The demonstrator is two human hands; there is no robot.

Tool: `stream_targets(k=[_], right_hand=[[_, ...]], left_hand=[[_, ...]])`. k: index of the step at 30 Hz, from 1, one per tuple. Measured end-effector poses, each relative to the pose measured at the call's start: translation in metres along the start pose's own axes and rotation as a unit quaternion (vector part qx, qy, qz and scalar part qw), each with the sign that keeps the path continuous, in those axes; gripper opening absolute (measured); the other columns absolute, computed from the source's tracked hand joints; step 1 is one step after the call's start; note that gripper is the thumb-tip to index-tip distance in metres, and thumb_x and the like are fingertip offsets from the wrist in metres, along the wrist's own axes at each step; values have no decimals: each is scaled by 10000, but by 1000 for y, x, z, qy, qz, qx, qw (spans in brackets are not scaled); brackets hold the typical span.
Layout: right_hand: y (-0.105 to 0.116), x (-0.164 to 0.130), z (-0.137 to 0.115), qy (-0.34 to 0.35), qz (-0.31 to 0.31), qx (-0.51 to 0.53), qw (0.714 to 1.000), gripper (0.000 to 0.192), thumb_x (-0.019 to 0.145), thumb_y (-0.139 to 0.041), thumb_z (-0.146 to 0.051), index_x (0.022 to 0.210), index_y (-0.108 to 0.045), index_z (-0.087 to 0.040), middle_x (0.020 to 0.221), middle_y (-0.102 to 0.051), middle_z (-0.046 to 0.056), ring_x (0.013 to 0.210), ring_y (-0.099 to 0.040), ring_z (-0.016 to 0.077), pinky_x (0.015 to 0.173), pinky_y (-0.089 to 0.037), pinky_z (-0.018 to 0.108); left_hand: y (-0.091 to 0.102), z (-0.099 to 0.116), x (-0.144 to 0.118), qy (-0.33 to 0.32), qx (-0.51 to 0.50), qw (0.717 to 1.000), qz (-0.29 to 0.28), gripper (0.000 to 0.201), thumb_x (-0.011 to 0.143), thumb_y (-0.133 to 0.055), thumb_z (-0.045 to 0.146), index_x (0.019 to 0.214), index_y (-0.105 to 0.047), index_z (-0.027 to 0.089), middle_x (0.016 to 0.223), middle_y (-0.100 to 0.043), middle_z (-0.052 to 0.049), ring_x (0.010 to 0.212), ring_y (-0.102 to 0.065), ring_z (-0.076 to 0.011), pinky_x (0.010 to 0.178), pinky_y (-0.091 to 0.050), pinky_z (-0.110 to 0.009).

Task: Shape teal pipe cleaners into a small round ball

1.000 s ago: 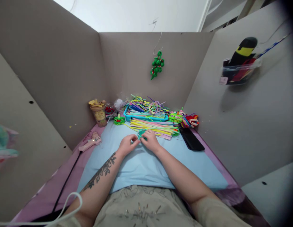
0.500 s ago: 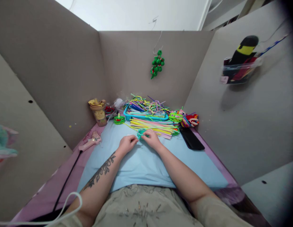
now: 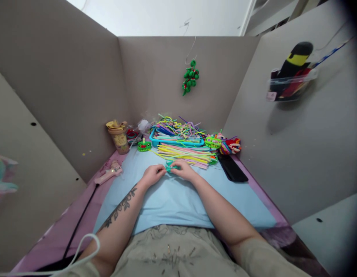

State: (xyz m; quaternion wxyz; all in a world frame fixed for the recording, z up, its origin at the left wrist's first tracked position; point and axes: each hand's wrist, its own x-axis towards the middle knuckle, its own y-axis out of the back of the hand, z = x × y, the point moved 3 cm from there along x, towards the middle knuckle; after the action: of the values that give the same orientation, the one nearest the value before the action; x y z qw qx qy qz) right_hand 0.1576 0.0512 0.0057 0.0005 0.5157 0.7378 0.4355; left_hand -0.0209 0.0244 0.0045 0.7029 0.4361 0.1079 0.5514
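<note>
Both my hands meet over a light blue mat (image 3: 167,200). Between them is a small teal pipe-cleaner piece (image 3: 169,166), pinched from the left by my left hand (image 3: 152,175) and from the right by my right hand (image 3: 184,170). Just beyond my fingers lies a spread of straight yellow, pink and green pipe cleaners (image 3: 186,153). Behind that stands a blue tray (image 3: 175,142) heaped with tangled coloured pipe cleaners.
A pink glue gun (image 3: 107,174) with a black cord lies at the left. A tan cup (image 3: 119,136) and a small green figure (image 3: 144,145) stand at the back left. A black flat object (image 3: 232,167) lies at right. Grey partition walls surround the desk; a green ornament (image 3: 190,77) hangs on the back one.
My hands stay together on the teal piece, with small finger shifts; the left hand has closed in toward it. The view has drifted slightly.
</note>
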Motion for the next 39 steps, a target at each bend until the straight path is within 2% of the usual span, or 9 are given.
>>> stream_targets(k=[5, 12, 18, 24, 27, 29, 32, 34, 39], right_hand=[[-7, 1, 2, -30, 21, -1, 999, 70, 711, -657, -237, 667, -663, -183, 690, -635, 15, 727, -557, 167, 723, -407, 302], [-5, -1, 9, -19, 26, 51, 998, 140, 725, -647, -318, 660, -656, -194, 697, -630, 8, 741, -558, 164, 727, -420, 296], [-3, -2, 3, 18, 5, 28, 999, 128, 755, -640, -329, 746, -681, -208, 752, -637, 19, 790, -557, 175, 764, -414, 317], [-9, -2, -3, 61, -4, 27, 998, 103, 770, -635, -307, 751, -676, -215, 752, -630, 23, 818, -552, 178, 809, -418, 342], [-7, -2, -5, 62, 4, 36, 997, 92, 770, -629, -291, 749, -671, -212, 773, -640, 28, 834, -561, 182, 837, -419, 356], [-2, -3, -7, 55, 20, 51, 997, 133, 759, -631, -278, 873, -667, -218, 895, -652, 41, 928, -559, 197, 888, -407, 375], [9, -5, -6, 17, 58, 85, 995, 381, 759, -612, -269, 1135, -568, -233, 1147, -593, 64, 1103, -511, 213, 966, -376, 395], [14, -6, -5, -6, 69, 107, 992, 429, 769, -592, -274, 1190, -523, -236, 1214, -557, 71, 1150, -492, 212, 988, -367, 393], [5, -8, -6, -20, 22, 135, 990, 533, 744, -631, -317, 1245, -462, -251, 1311, -468, 74, 1211, -441, 225, 957, -401, 377]], left_hand=[[-2, 3, 1, -16, 31, 999, 5, 146, 793, -518, 270, 737, -633, 200, 724, -642, -8, 689, -554, -147, 630, -392, -233], [-3, 4, 2, -12, 18, 1000, 0, 167, 809, -501, 281, 729, -619, 194, 688, -624, -6, 656, -543, -143, 611, -397, -232], [10, 9, 0, -61, 6, 992, 113, 220, 810, -535, 321, 974, -617, 201, 990, -627, -64, 941, -544, -191, 840, -411, -314], [2, 13, 3, -109, 50, 992, 42, 159, 838, -501, 270, 796, -640, 205, 796, -643, -44, 830, -550, -180, 843, -385, -341], [-1, 12, 5, -99, 80, 991, 46, 149, 832, -497, 239, 780, -631, 203, 799, -639, -51, 878, -535, -199, 848, -372, -355], [0, 8, 7, -80, 75, 992, 64, 158, 831, -482, 225, 753, -616, 195, 778, -632, -54, 865, -530, -203, 831, -375, -355], [4, -1, 9, -34, 21, 994, 100, 189, 831, -462, 248, 713, -592, 178, 753, -621, -54, 799, -530, -191, 807, -385, -342], [7, -6, 9, 5, -39, 992, 118, 207, 828, -462, 291, 713, -585, 170, 762, -618, -50, 792, -532, -185, 796, -391, -325], [5, -7, 7, 77, -243, 965, 68, 283, 790, -511, 423, 777, -591, 151, 727, -603, -14, 693, -525, -145, 674, -404, -256]])
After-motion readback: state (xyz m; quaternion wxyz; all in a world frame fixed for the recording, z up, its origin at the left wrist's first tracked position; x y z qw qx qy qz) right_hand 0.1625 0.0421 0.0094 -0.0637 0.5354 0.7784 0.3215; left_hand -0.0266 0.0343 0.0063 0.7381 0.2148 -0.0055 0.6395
